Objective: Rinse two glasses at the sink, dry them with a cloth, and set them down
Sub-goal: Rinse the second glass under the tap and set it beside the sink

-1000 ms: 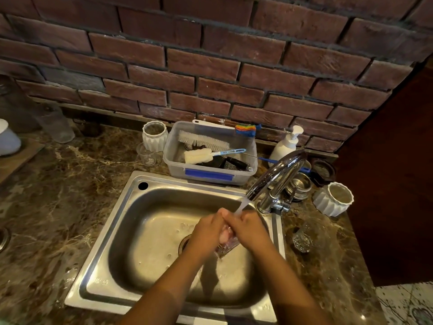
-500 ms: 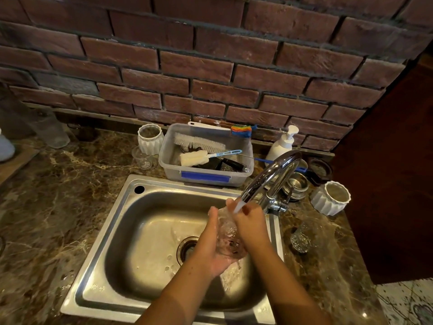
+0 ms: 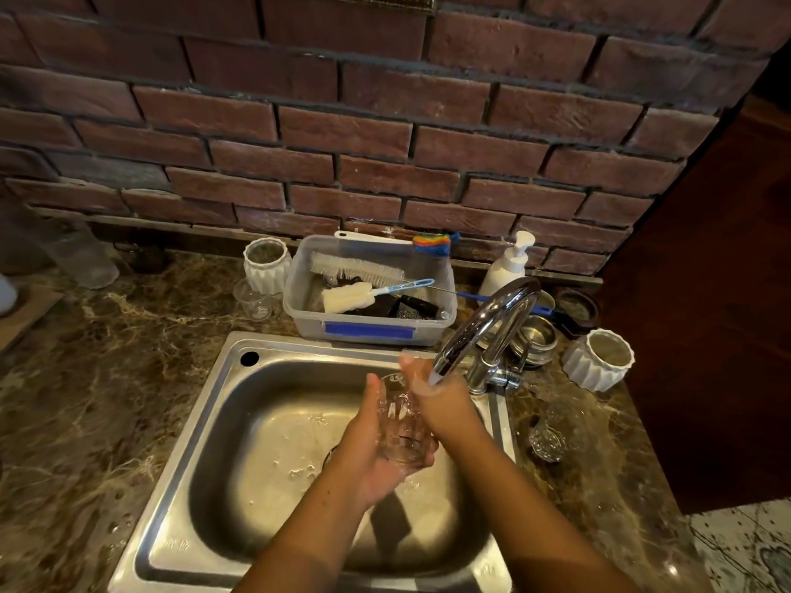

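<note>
The glass (image 3: 400,425) is tilted over the sink (image 3: 265,421), just below the faucet (image 3: 483,327) spout. Its long axis runs from the near base to a mouth pointing up and away. The left hand (image 3: 368,460) cradles it, fingers curled round the base. The right hand (image 3: 445,408) lies against its side, finger curl hidden.

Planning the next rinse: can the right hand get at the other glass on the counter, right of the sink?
Probably yes. The second glass sits in the open beside the sink rim, just right of the right hand; the faucet base sits farther back.
</note>
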{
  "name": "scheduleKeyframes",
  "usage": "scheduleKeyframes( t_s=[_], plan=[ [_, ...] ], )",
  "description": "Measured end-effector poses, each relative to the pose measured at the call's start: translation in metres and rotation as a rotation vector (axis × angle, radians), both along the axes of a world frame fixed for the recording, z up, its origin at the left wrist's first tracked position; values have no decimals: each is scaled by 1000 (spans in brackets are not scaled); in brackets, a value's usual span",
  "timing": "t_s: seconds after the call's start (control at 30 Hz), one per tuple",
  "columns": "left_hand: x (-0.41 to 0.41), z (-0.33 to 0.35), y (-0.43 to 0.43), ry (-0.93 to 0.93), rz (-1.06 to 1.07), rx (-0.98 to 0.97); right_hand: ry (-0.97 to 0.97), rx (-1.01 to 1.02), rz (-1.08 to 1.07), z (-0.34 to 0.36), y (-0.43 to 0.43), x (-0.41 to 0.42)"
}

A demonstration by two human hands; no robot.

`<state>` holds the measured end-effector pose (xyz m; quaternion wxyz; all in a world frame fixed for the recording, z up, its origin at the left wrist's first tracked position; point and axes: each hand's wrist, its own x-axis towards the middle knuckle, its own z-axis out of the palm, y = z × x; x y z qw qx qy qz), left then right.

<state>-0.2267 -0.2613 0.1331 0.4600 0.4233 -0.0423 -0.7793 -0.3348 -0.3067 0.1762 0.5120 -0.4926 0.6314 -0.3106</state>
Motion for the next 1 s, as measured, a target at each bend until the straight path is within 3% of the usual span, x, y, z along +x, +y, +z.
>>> scheduleKeyframes(
  t_s=[0.13, 0.27, 0.37, 0.5, 0.63, 0.77, 0.87, 1.0],
  plan=[
    [-3, 9, -5, 17, 69, 13, -54, -84, -54, -9, 15, 6],
    [-2, 14, -6, -260, -6, -25, 170, -358, 60, -27, 32, 8],
    [-9, 15, -1, -351, -109, -88, 133, -224, -62, -22, 15, -4],
    [-14, 21, 2, -346, -95, -158, -134, -48, -160, -9, 5, -8],
    [-3, 31, -5, -458, -109, -104, 1, -273, 142, -6, 25, -11],
    [18, 36, -10, -390, -285, 80, -83, -188, 390, 5, 25, -27],
    [24, 33, -9, -180, -236, 146, -57, -270, 488, 10, 27, -32],
    [24, 24, -5, 110, -64, 190, 260, -523, 489, 0, 41, -26]
  ],
)
